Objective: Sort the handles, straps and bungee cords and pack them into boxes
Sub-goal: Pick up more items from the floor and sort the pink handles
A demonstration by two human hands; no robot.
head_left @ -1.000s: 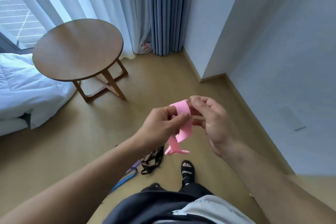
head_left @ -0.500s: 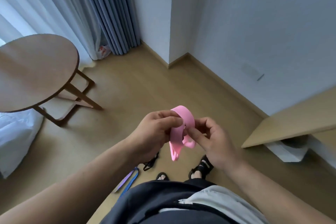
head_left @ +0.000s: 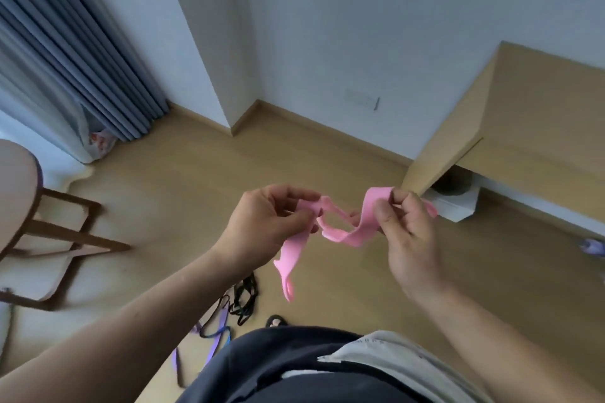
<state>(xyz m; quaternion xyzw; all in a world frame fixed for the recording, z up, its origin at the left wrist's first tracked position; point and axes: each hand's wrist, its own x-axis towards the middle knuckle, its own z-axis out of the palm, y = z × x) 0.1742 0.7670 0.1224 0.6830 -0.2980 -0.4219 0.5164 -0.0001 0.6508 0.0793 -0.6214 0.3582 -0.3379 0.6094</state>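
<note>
Pinches flat pink fabric strap (head_left: pixel 343 238) in left hand (head_left: pixel 258 232) and right hand (head_left: pixel 409 239). Runs left to right, sags between, trails one end down.

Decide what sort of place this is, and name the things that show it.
Probably a home or hotel room: floor-length blue curtains, a round wooden table and a wall-fixed wooden desk.

Round table (head_left: pixel 16 193) cut off at left edge, floor cords (head_left: pixel 244 298) partly hidden — behind clothing (head_left: pixel 278 366)
</note>
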